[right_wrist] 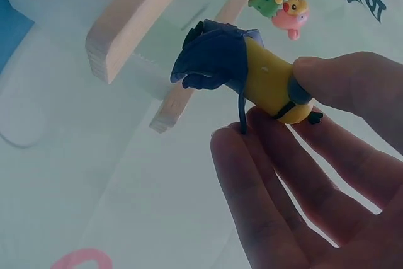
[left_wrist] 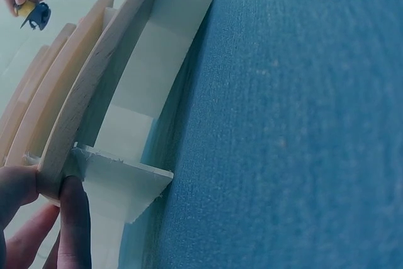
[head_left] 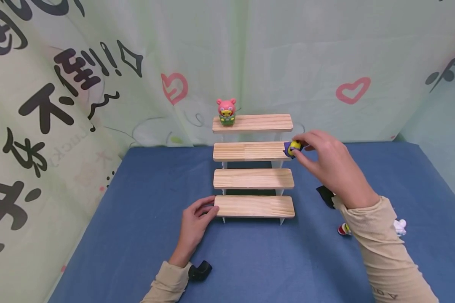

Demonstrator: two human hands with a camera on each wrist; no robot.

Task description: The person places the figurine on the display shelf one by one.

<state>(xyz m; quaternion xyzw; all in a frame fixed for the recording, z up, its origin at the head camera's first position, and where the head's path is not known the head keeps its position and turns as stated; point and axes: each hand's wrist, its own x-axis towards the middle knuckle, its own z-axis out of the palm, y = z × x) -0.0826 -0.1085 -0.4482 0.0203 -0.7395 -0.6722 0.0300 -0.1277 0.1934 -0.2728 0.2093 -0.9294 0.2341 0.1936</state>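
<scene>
A small yellow and dark-blue figurine (right_wrist: 267, 83) is pinched between the thumb and fingers of my right hand (head_left: 327, 162), by the right end of the second shelf from the top. In the right wrist view its blue part points away from the palm. My left hand (head_left: 195, 221) grips the left end of the lowest board of the wooden tiered stand (head_left: 254, 206); the left wrist view shows thumb and fingers around the board's end (left_wrist: 53, 174). On the top board's left end stands a pink figurine (head_left: 226, 111) with a yellow snout and green lower body.
Right of the stand, partly behind my right arm, lie a white figurine (head_left: 400, 227), a red and yellow item (head_left: 343, 229) and a black object (head_left: 326, 196). Blue cloth (head_left: 144, 202) covers the table. A printed curtain (head_left: 288, 59) hangs behind.
</scene>
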